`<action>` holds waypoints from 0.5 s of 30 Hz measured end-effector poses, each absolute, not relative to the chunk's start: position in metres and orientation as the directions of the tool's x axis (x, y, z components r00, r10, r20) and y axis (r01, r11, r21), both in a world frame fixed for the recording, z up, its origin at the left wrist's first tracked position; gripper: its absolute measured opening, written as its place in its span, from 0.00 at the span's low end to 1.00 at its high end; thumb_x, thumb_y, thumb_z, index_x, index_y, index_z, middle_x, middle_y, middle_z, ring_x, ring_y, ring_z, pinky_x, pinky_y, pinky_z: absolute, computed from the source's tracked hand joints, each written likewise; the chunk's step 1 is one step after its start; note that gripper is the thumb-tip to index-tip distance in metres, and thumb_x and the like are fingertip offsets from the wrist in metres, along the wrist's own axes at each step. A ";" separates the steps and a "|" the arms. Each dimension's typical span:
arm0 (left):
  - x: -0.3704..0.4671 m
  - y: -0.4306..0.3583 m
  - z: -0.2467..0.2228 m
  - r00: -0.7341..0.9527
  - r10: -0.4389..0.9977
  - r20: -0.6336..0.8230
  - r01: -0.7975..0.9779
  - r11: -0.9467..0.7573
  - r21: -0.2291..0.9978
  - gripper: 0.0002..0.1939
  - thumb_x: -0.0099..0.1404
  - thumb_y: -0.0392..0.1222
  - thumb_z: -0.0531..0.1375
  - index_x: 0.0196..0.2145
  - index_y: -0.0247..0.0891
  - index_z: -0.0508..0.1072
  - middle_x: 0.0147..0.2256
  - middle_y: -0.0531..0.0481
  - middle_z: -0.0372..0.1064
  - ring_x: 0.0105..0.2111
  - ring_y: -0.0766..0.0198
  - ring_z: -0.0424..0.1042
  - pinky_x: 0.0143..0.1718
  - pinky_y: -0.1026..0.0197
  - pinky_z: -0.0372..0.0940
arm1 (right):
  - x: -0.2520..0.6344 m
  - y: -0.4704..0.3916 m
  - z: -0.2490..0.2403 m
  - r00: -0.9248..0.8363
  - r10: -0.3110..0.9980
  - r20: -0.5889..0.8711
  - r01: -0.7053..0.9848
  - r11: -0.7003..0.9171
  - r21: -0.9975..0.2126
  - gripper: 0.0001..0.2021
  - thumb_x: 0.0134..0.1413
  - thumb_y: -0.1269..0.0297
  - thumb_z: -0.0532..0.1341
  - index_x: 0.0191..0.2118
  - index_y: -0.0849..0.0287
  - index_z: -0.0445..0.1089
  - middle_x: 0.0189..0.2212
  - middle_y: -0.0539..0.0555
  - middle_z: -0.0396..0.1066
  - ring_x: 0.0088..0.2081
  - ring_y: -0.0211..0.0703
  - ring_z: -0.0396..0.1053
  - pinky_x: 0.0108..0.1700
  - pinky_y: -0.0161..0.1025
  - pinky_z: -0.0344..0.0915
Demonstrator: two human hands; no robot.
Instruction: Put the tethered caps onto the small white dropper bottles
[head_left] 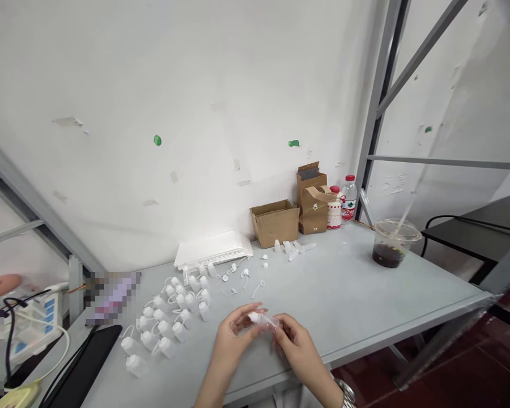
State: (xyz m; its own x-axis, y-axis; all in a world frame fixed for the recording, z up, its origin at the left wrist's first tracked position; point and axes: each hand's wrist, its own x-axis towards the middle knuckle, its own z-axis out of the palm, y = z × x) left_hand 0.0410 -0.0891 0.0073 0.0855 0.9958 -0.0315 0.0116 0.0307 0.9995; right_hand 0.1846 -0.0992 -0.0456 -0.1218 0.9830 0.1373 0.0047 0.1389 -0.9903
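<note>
Between both hands, above the table's front part, is a small translucent plastic squeeze bottle (pixel 271 321) with a white cap end pointing left. My left hand (pixel 233 335) closes its fingers around the cap end. My right hand (pixel 296 341) pinches the other end, its fingers partly hiding it. To the left stand rows of similar capped squeeze bottles (pixel 165 347), many with thin loop straps. Loose white caps with straps (pixel 245 273) lie beyond my hands. Several small bottles without visible caps (pixel 287 247) stand or lie in front of the cardboard box.
Along the wall are a white stack of sheets (pixel 215 247), an open cardboard box (pixel 275 225), a brown paper bag (pixel 314 209) and two bottles. A lidded drink cup with a straw (pixel 391 249) stands right. A power strip (pixel 38 323) and cables lie left.
</note>
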 end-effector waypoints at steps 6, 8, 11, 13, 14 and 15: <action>0.040 -0.087 0.018 -0.033 0.999 0.028 0.282 -0.017 0.959 0.10 0.51 0.47 0.61 0.20 0.39 0.76 0.25 0.46 0.76 0.31 0.56 0.73 0.37 0.60 0.63 | 0.185 -0.103 -0.041 -0.145 0.978 0.148 0.074 0.160 -0.984 0.08 0.52 0.61 0.57 0.33 0.60 0.68 0.21 0.47 0.61 0.25 0.38 0.59 0.28 0.34 0.57; 0.040 -0.085 0.018 -0.030 1.000 -0.001 0.206 0.007 0.979 0.12 0.51 0.49 0.61 0.18 0.38 0.74 0.23 0.46 0.76 0.28 0.57 0.73 0.33 0.61 0.64 | 0.186 -0.104 -0.039 -0.150 0.975 0.166 0.084 0.180 -0.980 0.07 0.51 0.62 0.58 0.33 0.60 0.69 0.23 0.48 0.63 0.26 0.39 0.60 0.30 0.34 0.57; 0.041 -0.083 0.015 -0.045 0.997 -0.059 0.034 0.060 0.998 0.15 0.47 0.52 0.63 0.19 0.36 0.74 0.22 0.45 0.76 0.27 0.56 0.73 0.33 0.60 0.65 | 0.186 -0.103 -0.040 -0.126 0.973 0.192 0.074 0.202 -0.977 0.07 0.50 0.62 0.58 0.33 0.59 0.68 0.23 0.49 0.63 0.28 0.40 0.61 0.31 0.34 0.57; 0.044 -0.083 0.012 -0.044 0.995 -0.090 -0.098 0.085 0.992 0.17 0.46 0.53 0.63 0.24 0.34 0.76 0.26 0.43 0.77 0.30 0.54 0.74 0.36 0.58 0.66 | 0.186 -0.103 -0.041 -0.072 0.979 0.191 0.063 0.196 -0.979 0.08 0.51 0.60 0.57 0.32 0.59 0.67 0.23 0.48 0.62 0.27 0.40 0.60 0.31 0.34 0.57; 0.046 -0.084 0.009 -0.042 0.993 -0.106 -0.156 0.098 0.983 0.19 0.46 0.54 0.63 0.26 0.33 0.76 0.28 0.42 0.77 0.32 0.53 0.74 0.38 0.57 0.65 | 0.186 -0.103 -0.041 -0.046 0.981 0.188 0.058 0.190 -0.980 0.09 0.52 0.60 0.56 0.32 0.60 0.67 0.23 0.48 0.62 0.27 0.40 0.60 0.31 0.34 0.57; 0.048 -0.086 0.007 -0.039 0.992 -0.123 -0.201 0.113 0.973 0.20 0.46 0.54 0.64 0.27 0.32 0.76 0.30 0.40 0.77 0.34 0.53 0.74 0.40 0.56 0.65 | 0.185 -0.103 -0.041 -0.029 0.982 0.184 0.053 0.186 -0.981 0.09 0.52 0.59 0.56 0.32 0.60 0.67 0.23 0.48 0.62 0.27 0.40 0.60 0.31 0.34 0.57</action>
